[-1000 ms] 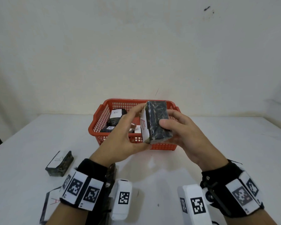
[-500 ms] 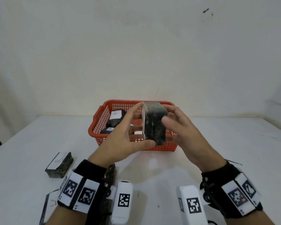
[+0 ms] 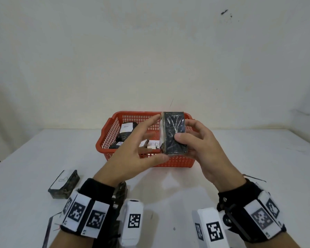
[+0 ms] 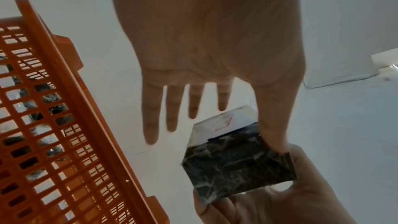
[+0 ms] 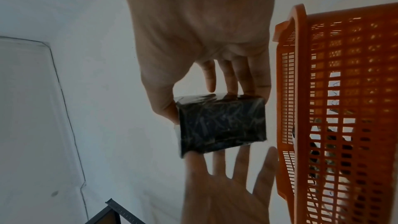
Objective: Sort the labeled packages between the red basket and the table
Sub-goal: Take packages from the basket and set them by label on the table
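A B-labelled package (image 3: 64, 183) lies on the tabletop (image 3: 240, 158), presumably sorted. Above it, the right hand (image 3: 202, 151) pinches a black package (image 3: 174, 133) upright, likely to read its label; the left hand (image 3: 138, 151), fingers straight, steadies it before the red basket (image 3: 177, 161).

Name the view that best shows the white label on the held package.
Left wrist: the label faces the camera with a red mark, atop the package. Head view shows only its thin white edge; right wrist shows only dark wrapping.
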Demonstrator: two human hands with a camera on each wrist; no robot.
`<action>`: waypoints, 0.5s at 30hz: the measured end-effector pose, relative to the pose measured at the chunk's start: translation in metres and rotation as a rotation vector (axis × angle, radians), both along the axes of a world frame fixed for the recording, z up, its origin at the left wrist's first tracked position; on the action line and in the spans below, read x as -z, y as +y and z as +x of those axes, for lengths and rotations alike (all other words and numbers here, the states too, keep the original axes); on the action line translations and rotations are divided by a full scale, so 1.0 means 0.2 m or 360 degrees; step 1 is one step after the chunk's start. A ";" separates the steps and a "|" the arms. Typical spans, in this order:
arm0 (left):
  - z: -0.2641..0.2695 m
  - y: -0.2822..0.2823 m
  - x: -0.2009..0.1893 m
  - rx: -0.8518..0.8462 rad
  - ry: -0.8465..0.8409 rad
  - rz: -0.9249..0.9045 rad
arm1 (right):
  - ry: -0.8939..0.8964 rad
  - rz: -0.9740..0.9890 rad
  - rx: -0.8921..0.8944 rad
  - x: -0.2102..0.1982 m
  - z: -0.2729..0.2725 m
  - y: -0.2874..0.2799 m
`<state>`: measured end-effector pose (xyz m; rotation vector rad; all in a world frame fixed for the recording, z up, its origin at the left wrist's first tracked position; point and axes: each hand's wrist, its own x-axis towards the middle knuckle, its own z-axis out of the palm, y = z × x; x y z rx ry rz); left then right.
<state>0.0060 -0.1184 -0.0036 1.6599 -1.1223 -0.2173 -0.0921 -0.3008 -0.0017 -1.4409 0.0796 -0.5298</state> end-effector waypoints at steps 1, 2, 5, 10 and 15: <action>0.00 0.00 0.00 0.0003 0.0038 0.0064 | -0.0042 -0.0010 0.0003 0.00 0.00 0.00; 0.00 0.00 0.00 0.0022 0.0087 0.0133 | -0.0078 -0.0032 0.0004 0.01 0.00 0.00; -0.01 -0.01 0.01 0.0100 0.0189 0.0178 | -0.0153 -0.0141 -0.0006 0.02 -0.01 -0.01; -0.01 -0.02 -0.01 -0.0039 0.0137 0.0043 | -0.0187 -0.0248 -0.0111 0.05 -0.01 0.00; 0.00 0.01 -0.01 0.0049 0.0188 -0.0010 | -0.0051 -0.0086 -0.0095 0.01 -0.01 0.01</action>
